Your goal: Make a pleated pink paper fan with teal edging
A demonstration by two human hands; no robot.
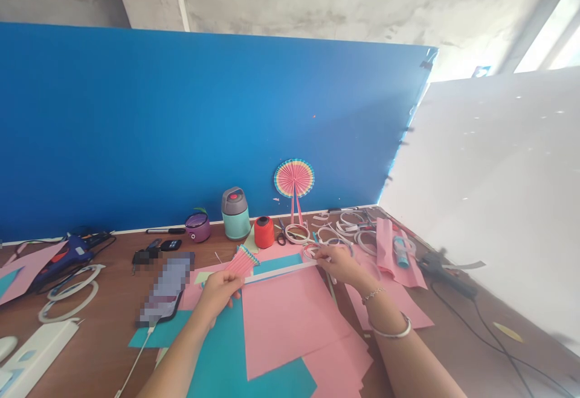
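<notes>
My left hand is closed at the left end of a narrow white tape strip, and a pleated pink paper piece with a teal and yellow edge sticks up from the same fingers. Pinched in my right hand is the strip's other end, so it stretches between both hands. Below the strip lies a pink paper sheet, over teal paper. A finished-looking round pleated fan with pink handles leans on the blue partition.
Behind my hands stand a red thread spool, a teal lidded jar and a purple cup. Tape rolls crowd the back right. A phone, a glue gun and a white power strip lie left.
</notes>
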